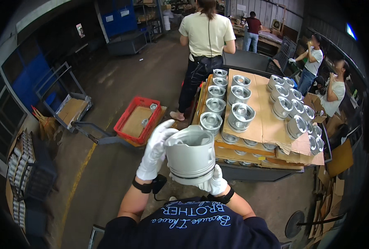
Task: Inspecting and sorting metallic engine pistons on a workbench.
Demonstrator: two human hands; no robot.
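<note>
I hold a grey metal piston (190, 154) in front of my chest, its hollow end turned up and its ringed crown down. My left hand (154, 150), in a white glove, grips its left side and rim. Under the crown, my gloved right hand (212, 182) cups the lower right edge. Both hands are closed on the part. Just beyond it stands a cart (251, 172) stacked with cardboard sheets (262, 120) and rows of similar pistons (240, 116), open ends up.
A red plastic crate (138, 119) lies on a flat trolley to the left. A person in a pale shirt (206, 37) stands at the cart's far end; others work at the right. More pistons fill a rack (18, 166) at far left. Cardboard scraps lie at lower right.
</note>
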